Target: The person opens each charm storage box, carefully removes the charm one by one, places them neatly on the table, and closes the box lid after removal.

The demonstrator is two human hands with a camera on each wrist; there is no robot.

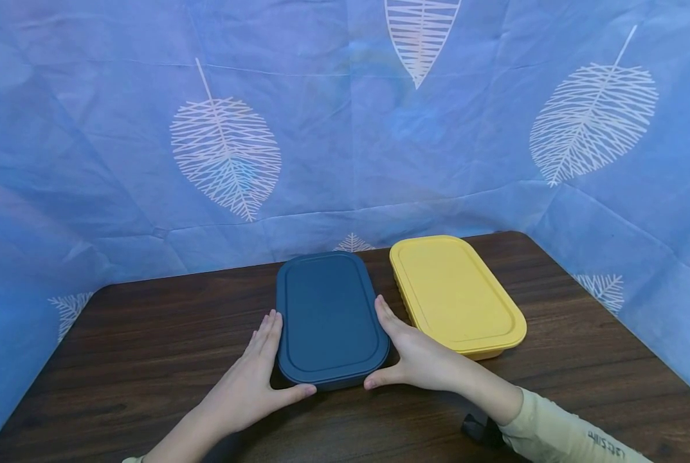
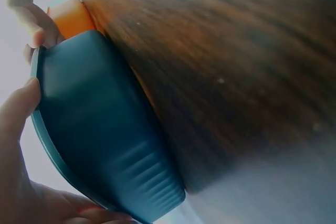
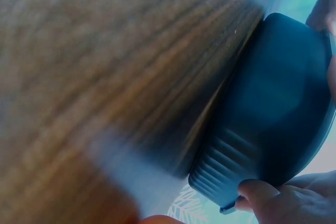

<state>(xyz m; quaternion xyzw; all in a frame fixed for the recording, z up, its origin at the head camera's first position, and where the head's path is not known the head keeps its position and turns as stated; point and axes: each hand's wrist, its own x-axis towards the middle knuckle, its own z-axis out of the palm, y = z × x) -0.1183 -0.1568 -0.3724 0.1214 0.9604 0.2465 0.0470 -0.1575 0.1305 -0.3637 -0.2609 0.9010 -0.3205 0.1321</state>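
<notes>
Pale green cloth sleeve (image 1: 547,427), nearest of all, reaching in from the lower right! Behind everything hangs a huge blue fabric backdrop (image 1: 119,161), printed with white leaves (image 1: 226,154). Below it spreads a dark brown, wood-grain tabletop (image 1: 165,328), and here's the action: a deep-blue, round-cornered rectangular box, plastic by its look (image 2: 105,108), sits mid-table with its flat blue lid (image 1: 327,308) on. Just beside it, to the person's right, there's a yellow box of like shape (image 1: 457,289), lidded too, and no hand is gripping that one.

Now the hands! Left hand (image 1: 249,382) holds the blue box's near left corner, fingers along the side, thumb round the front; right hand (image 1: 408,354) mirrors it at the near right corner. Both clamped on! So the hold is made, I'd judge; the box appears to rest on the wood, so any lifting, shifting or uncapping is left.

And lettering! Dark print on that sleeve, upside down, maybe "Let's slim", though I can't swear to it. No brand shows on either lid.
</notes>
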